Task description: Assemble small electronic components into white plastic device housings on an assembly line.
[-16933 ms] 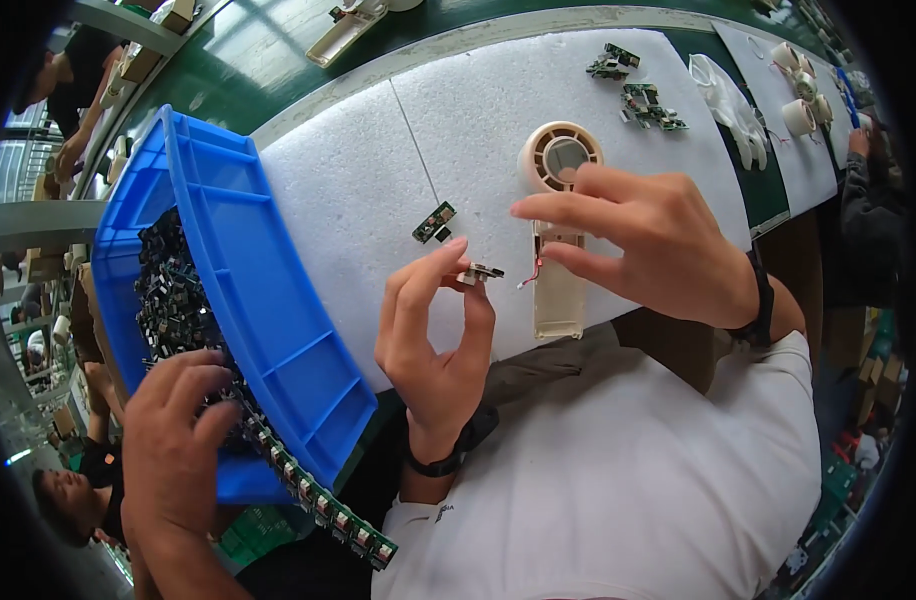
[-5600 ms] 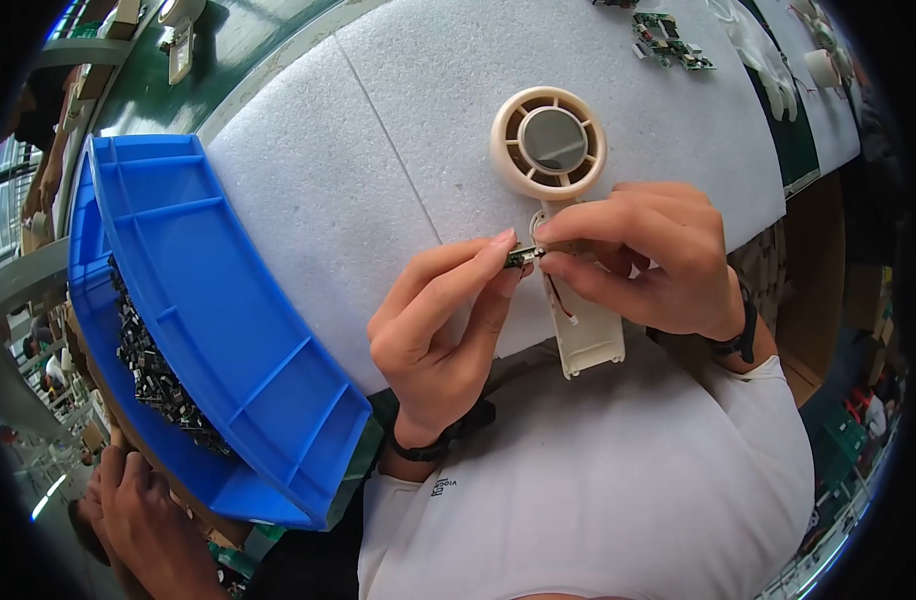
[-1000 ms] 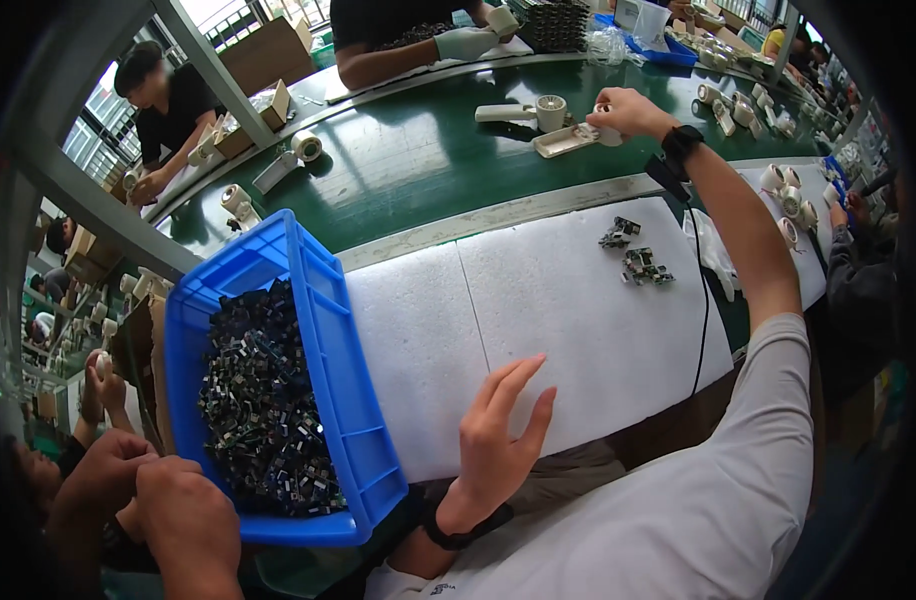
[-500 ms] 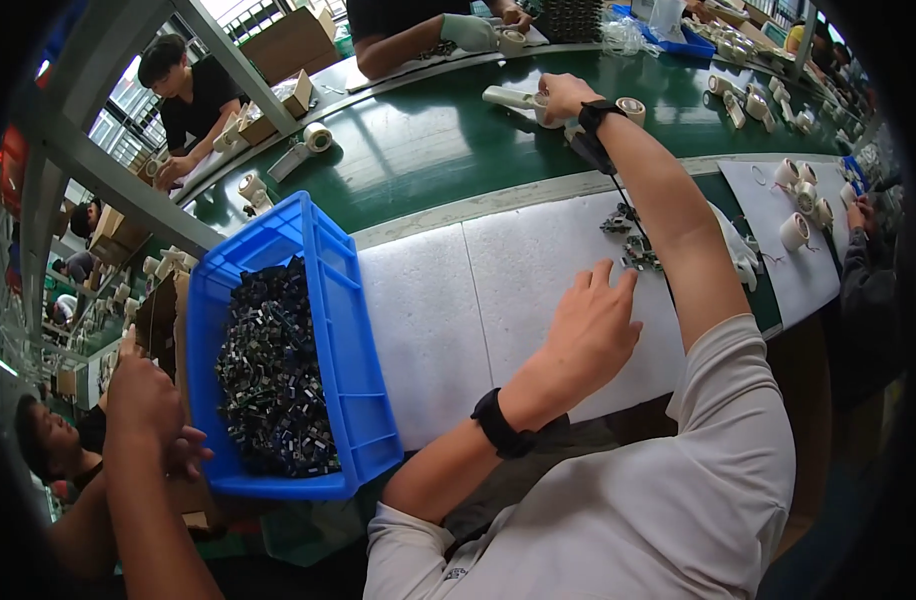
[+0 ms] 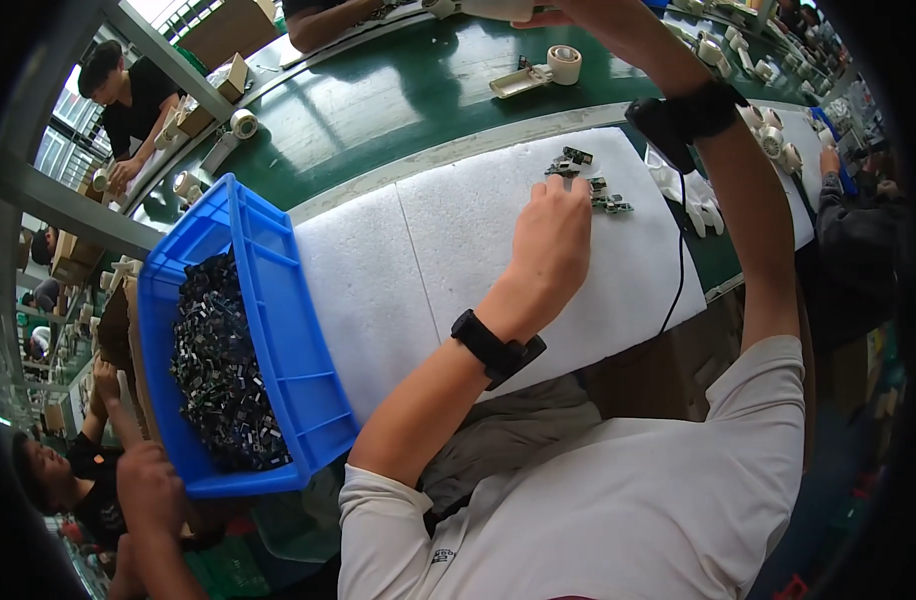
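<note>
Item: circuit boards [image 5: 608, 200], two small green clusters, lying on the far right part of the white foam mat [image 5: 353, 250], one just beyond the other. Handling, as judged: light, stiff, not slippery, fragile at soldered parts and connectors; best taken by the bare board edges between thumb and fingertip

Item: pale unit [image 5: 493, 9], at the far edge of view above the green belt [image 5: 378, 125], partly cut off. Handling, as judged: rigid, smooth and rather slippery, light enough for one hand; best taken around the handle

Item: left hand [image 5: 550, 235], back upward, forearm reaching far and right across the mat, wrist nearly straight, fingers bent downward, fingertips at the boards. Whether a board is pinched cannot be told, since the hand hides it

Item: right hand [image 5: 566, 13], at the end of a long reach over the belt, arm raised on the right, fingers against the pale unit; the frame cuts it, so its grip cannot be told. The hands are well apart

Surroundings: second pale fan unit [image 5: 565, 66] on the belt, nearer than the right hand; blue bin [image 5: 308, 375] of small dark parts [image 5: 218, 350], left of the mat; white glove [image 5: 693, 200], right of the boards
</note>
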`<state>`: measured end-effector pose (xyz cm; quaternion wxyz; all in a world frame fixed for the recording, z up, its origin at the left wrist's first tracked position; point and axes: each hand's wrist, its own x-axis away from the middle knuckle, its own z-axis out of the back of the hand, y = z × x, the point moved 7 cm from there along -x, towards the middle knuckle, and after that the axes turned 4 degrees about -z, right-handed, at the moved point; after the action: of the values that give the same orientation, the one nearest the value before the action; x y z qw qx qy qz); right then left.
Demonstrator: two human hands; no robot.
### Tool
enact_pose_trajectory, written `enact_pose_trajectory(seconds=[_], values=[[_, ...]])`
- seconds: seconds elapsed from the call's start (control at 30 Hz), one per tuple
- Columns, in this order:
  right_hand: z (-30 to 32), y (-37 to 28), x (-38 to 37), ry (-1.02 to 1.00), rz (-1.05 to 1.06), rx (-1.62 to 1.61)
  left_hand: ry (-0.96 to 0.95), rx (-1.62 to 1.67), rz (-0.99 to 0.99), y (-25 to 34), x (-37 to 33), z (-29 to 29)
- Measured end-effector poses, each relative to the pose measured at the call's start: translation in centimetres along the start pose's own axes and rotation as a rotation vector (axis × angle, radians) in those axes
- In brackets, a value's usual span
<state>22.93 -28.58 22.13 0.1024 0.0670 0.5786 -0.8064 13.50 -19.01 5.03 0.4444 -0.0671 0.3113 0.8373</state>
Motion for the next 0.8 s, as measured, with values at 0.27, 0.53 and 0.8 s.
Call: enact_pose_trajectory(seconds=[0.27, 0.53, 0.8], values=[[1.1, 6.6, 5.2, -0.188, -0.416, -0.017, 0.097, 0.550, 0.013, 5.5, 9.8, 11.0], [-10.3, 13.7, 11.9, -0.732, -0.271, 0.697, 0.268, 0.698, 0.101, 2.8, 16.5, 11.5], [-12.1, 1.0, 17.3, -0.012, 0.354, 0.977, 0.297, 0.735, 0.327, -1.2, 19.2, 8.1]])
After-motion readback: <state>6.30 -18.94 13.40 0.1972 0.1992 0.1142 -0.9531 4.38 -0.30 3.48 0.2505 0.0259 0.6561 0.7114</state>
